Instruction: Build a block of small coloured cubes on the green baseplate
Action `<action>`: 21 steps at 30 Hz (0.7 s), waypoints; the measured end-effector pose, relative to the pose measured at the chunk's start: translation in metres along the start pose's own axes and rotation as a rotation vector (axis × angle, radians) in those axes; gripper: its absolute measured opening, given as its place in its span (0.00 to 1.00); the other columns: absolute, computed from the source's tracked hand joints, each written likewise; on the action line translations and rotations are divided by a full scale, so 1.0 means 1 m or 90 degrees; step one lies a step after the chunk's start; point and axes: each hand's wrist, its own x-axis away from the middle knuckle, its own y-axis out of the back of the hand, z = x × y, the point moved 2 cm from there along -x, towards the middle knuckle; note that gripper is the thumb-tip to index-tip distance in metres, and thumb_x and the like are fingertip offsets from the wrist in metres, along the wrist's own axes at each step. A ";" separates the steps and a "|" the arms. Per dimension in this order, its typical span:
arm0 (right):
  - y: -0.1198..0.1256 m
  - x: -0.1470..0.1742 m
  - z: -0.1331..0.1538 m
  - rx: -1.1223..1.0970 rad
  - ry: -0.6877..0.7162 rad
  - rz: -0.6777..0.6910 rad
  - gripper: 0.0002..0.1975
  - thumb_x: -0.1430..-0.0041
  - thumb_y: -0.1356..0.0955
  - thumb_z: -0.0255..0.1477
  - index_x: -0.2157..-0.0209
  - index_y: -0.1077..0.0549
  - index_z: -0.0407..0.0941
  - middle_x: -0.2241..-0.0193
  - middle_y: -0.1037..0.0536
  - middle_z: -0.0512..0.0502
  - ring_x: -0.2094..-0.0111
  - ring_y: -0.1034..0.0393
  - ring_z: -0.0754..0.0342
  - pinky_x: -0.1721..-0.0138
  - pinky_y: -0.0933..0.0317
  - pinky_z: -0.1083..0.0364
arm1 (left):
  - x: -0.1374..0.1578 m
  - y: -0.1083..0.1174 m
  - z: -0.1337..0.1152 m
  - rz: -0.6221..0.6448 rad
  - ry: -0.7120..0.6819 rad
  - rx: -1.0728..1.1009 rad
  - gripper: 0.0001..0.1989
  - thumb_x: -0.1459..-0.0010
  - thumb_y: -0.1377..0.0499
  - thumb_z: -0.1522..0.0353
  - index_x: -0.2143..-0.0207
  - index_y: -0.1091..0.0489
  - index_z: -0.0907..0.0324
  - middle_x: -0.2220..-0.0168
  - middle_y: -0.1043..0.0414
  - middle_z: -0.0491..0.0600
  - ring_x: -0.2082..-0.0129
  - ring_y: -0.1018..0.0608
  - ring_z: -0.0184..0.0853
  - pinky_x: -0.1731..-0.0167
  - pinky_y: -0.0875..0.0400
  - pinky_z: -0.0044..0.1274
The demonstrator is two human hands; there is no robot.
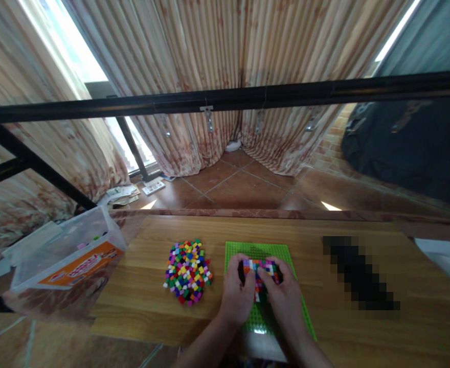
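My left hand (235, 291) and my right hand (286, 294) close around a small block of multicoloured toy bricks (257, 265), one from each side. Both thumbs press on its near face or top, and the other fingers curl behind its far edge, partly hidden. Beneath the hands lies a green studded baseplate (255, 249). Whether the block touches the plate or is lifted off it, I cannot tell. Left of the baseplate, a loose pile of tiny coloured bricks (188, 271) is spread on the wooden table (140, 301).
A clear plastic box (112, 230) with an orange label stands beyond the table's left end. On the right of the tabletop lies a blurred-out dark long shape (363, 276). White paper (443, 260) sits at the right edge. A black metal rail (232, 99) crosses before the curtains.
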 end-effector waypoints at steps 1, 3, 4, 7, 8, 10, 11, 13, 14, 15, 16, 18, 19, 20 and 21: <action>0.000 0.001 0.000 0.005 0.008 -0.004 0.18 0.46 0.32 0.41 0.58 0.28 0.44 0.58 0.25 0.41 0.55 0.32 0.44 0.51 0.41 0.46 | 0.001 0.000 0.000 -0.006 0.000 -0.013 0.10 0.40 0.48 0.71 0.56 0.36 0.59 0.62 0.31 0.48 0.63 0.28 0.34 0.58 0.33 0.26; -0.001 0.004 0.000 0.012 0.024 -0.012 0.18 0.45 0.33 0.41 0.57 0.28 0.44 0.57 0.26 0.41 0.55 0.32 0.44 0.49 0.41 0.45 | 0.002 -0.001 0.000 -0.013 0.000 -0.026 0.10 0.39 0.48 0.71 0.55 0.36 0.59 0.61 0.30 0.49 0.61 0.27 0.34 0.57 0.33 0.26; -0.001 0.005 0.000 0.013 0.030 -0.015 0.18 0.45 0.33 0.41 0.56 0.28 0.44 0.57 0.26 0.40 0.54 0.32 0.44 0.49 0.41 0.45 | 0.002 -0.001 0.000 -0.014 0.000 -0.025 0.10 0.39 0.48 0.71 0.55 0.35 0.59 0.61 0.30 0.49 0.61 0.27 0.34 0.56 0.32 0.27; -0.001 0.006 -0.001 0.009 0.038 -0.009 0.19 0.43 0.33 0.41 0.55 0.28 0.44 0.57 0.25 0.39 0.54 0.32 0.44 0.48 0.42 0.44 | 0.002 0.000 0.002 -0.021 0.002 -0.017 0.11 0.37 0.48 0.68 0.53 0.34 0.58 0.58 0.29 0.50 0.58 0.26 0.36 0.53 0.33 0.28; -0.001 0.005 -0.002 0.002 0.037 -0.006 0.19 0.43 0.34 0.42 0.55 0.28 0.44 0.56 0.25 0.39 0.54 0.32 0.43 0.48 0.42 0.44 | 0.002 0.001 0.003 -0.026 0.005 -0.017 0.12 0.37 0.48 0.67 0.52 0.34 0.58 0.56 0.28 0.51 0.56 0.26 0.36 0.52 0.33 0.29; 0.000 0.004 -0.004 -0.024 0.026 0.001 0.19 0.41 0.35 0.42 0.55 0.28 0.44 0.55 0.25 0.39 0.52 0.32 0.44 0.47 0.42 0.43 | 0.001 0.001 0.006 -0.037 0.013 -0.020 0.14 0.36 0.48 0.65 0.50 0.34 0.59 0.53 0.28 0.53 0.52 0.27 0.38 0.49 0.35 0.31; 0.001 0.003 -0.005 -0.041 0.016 0.005 0.19 0.40 0.36 0.43 0.55 0.27 0.44 0.54 0.24 0.39 0.52 0.32 0.44 0.47 0.42 0.43 | 0.000 0.000 0.007 -0.042 0.016 -0.019 0.14 0.36 0.48 0.65 0.50 0.34 0.59 0.52 0.29 0.53 0.51 0.27 0.38 0.48 0.35 0.32; 0.003 0.001 -0.007 -0.071 -0.006 0.016 0.20 0.39 0.37 0.43 0.55 0.27 0.45 0.54 0.24 0.39 0.51 0.31 0.44 0.46 0.41 0.44 | -0.001 -0.001 0.010 -0.043 0.018 -0.012 0.15 0.36 0.49 0.64 0.50 0.33 0.59 0.52 0.28 0.54 0.51 0.27 0.39 0.48 0.34 0.32; 0.003 0.000 -0.009 -0.080 -0.014 0.022 0.20 0.39 0.37 0.43 0.55 0.26 0.45 0.54 0.23 0.39 0.52 0.31 0.44 0.46 0.41 0.44 | -0.001 -0.001 0.010 -0.041 0.017 -0.006 0.15 0.36 0.49 0.64 0.51 0.32 0.59 0.53 0.28 0.54 0.52 0.26 0.39 0.49 0.34 0.32; 0.004 -0.001 -0.010 -0.083 -0.017 0.026 0.20 0.40 0.37 0.43 0.55 0.26 0.45 0.54 0.23 0.39 0.52 0.31 0.44 0.47 0.41 0.43 | -0.001 -0.002 0.011 -0.040 0.013 0.000 0.14 0.36 0.48 0.64 0.52 0.32 0.59 0.54 0.27 0.54 0.52 0.26 0.39 0.49 0.33 0.32; 0.004 -0.001 -0.011 -0.084 -0.015 0.028 0.20 0.40 0.37 0.43 0.55 0.25 0.45 0.55 0.23 0.40 0.52 0.30 0.45 0.47 0.40 0.43 | -0.001 -0.002 0.011 -0.040 0.010 0.005 0.14 0.36 0.48 0.64 0.52 0.31 0.59 0.55 0.27 0.53 0.53 0.26 0.39 0.50 0.33 0.32; 0.003 -0.002 -0.013 -0.081 -0.004 0.020 0.20 0.40 0.36 0.43 0.56 0.25 0.44 0.55 0.23 0.39 0.52 0.30 0.45 0.47 0.40 0.43 | -0.002 -0.003 0.010 -0.039 0.007 0.012 0.13 0.37 0.48 0.65 0.54 0.31 0.60 0.56 0.27 0.53 0.55 0.25 0.38 0.51 0.32 0.31; 0.002 -0.003 -0.013 -0.079 0.002 0.014 0.20 0.40 0.36 0.43 0.57 0.25 0.44 0.56 0.22 0.39 0.53 0.30 0.45 0.47 0.40 0.44 | -0.002 -0.003 0.009 -0.037 0.007 0.016 0.12 0.37 0.47 0.65 0.54 0.31 0.60 0.57 0.27 0.53 0.55 0.25 0.38 0.52 0.32 0.31; 0.002 -0.003 -0.013 -0.077 0.009 0.008 0.19 0.40 0.36 0.43 0.57 0.25 0.43 0.56 0.22 0.39 0.53 0.30 0.45 0.47 0.40 0.44 | -0.003 -0.003 0.008 -0.034 0.008 0.020 0.12 0.37 0.47 0.65 0.55 0.31 0.60 0.58 0.27 0.52 0.56 0.25 0.37 0.53 0.31 0.30; 0.001 -0.003 -0.014 -0.073 0.017 0.002 0.19 0.40 0.36 0.43 0.58 0.25 0.43 0.56 0.22 0.39 0.53 0.30 0.45 0.48 0.39 0.44 | -0.003 -0.003 0.007 -0.030 0.008 0.021 0.11 0.37 0.47 0.65 0.55 0.31 0.60 0.58 0.27 0.52 0.57 0.25 0.37 0.54 0.31 0.30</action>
